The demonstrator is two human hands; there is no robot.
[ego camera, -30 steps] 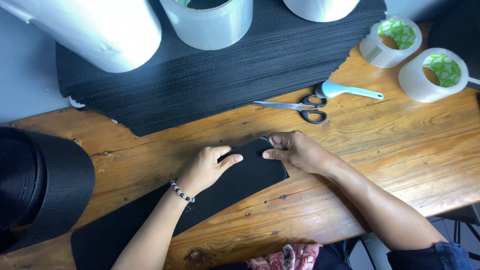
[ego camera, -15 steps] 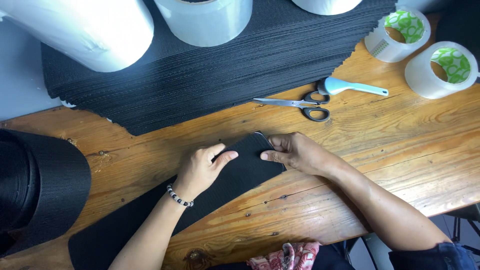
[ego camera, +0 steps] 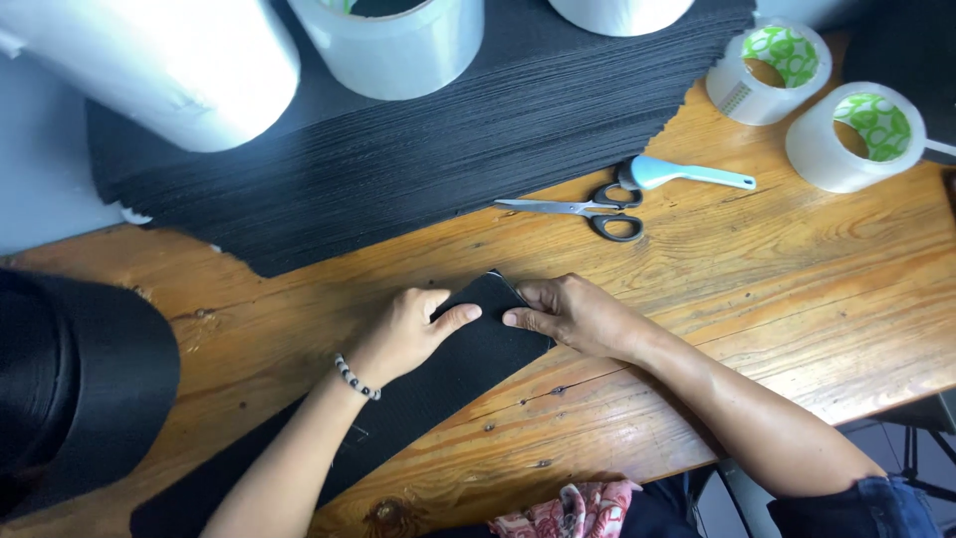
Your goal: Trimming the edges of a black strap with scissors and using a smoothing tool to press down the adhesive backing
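- A long black fabric strip (ego camera: 438,384) is laid diagonally on the wooden table (ego camera: 797,289), running from the near left edge up to a folded far end at mid-table.
- The left hand (ego camera: 403,334) is pressed flat on the strip near its far end — fingers extended, nothing gripped. A beaded bracelet (ego camera: 356,378) is worn at the wrist.
- The right hand (ego camera: 573,314) is also laid open on the strip's far right edge; its fingertips are nearly met by those of the left hand. No pinch is seen; the material is held down, not grasped.
- Change noted: compared with one second ago, the right hand has been lowered from the strip's far corner onto its surface, and the two hands have been brought closer together. The corner is now left uncovered — a fold appears to have been made and is being pressed flat, as far as can be judged.
- Scissors (ego camera: 588,209) are lying untouched, far of the hands, beside a light blue handled tool (ego camera: 687,175).
- A stack of black sheets (ego camera: 418,159) is spread across the far side, with white rolls (ego camera: 393,45) resting on it.
- Two tape rolls (ego camera: 861,134) are placed at the far right.
- A black fabric roll (ego camera: 80,389) sits at the near left.
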